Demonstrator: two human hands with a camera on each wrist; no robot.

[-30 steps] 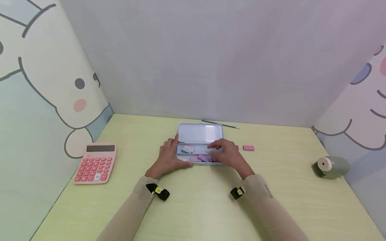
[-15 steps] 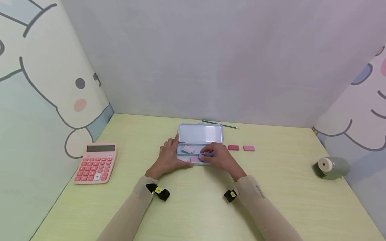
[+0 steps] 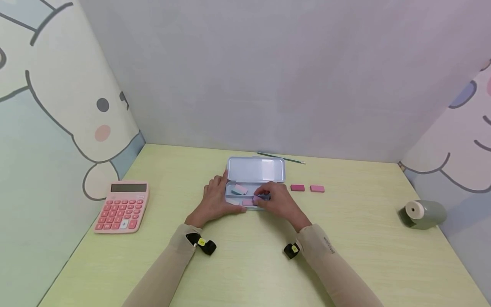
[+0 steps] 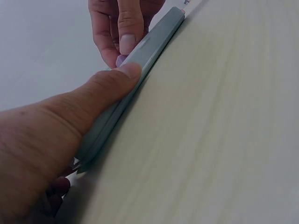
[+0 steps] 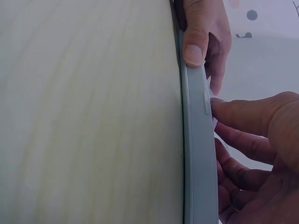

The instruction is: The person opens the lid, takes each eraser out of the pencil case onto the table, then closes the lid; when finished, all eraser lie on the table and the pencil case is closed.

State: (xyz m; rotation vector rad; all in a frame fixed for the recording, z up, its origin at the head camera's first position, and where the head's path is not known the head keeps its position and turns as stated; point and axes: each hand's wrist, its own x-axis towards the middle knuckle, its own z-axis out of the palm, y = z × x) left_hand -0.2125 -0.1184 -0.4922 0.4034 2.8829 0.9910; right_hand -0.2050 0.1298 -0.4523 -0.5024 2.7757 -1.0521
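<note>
A light blue metal pencil case (image 3: 255, 169) lies on the table with its lid raised, tilted back. My left hand (image 3: 215, 198) grips its left end, thumb along the front wall and fingers behind. Inside the case, my right hand (image 3: 279, 201) pinches a purple eraser (image 3: 255, 199) between thumb and fingertips; in the left wrist view only a bit of this eraser (image 4: 121, 60) shows. A pink eraser (image 3: 247, 203) lies beside it in the front compartment. At the back compartment's left sits a pink-and-blue eraser piece (image 3: 239, 189). My right hand hides the case's right part.
To the right of the case lie a dark pink eraser (image 3: 297, 187) and a lighter pink eraser (image 3: 317, 188). A pencil (image 3: 281, 158) rests behind the lid. A pink calculator (image 3: 121, 207) is at left, a grey-green pencil sharpener (image 3: 423, 214) at far right. Walls border the table.
My right hand has moved left over the case and taken hold of the purple eraser. The dark pink eraser outside is now uncovered. My left hand keeps its place.
</note>
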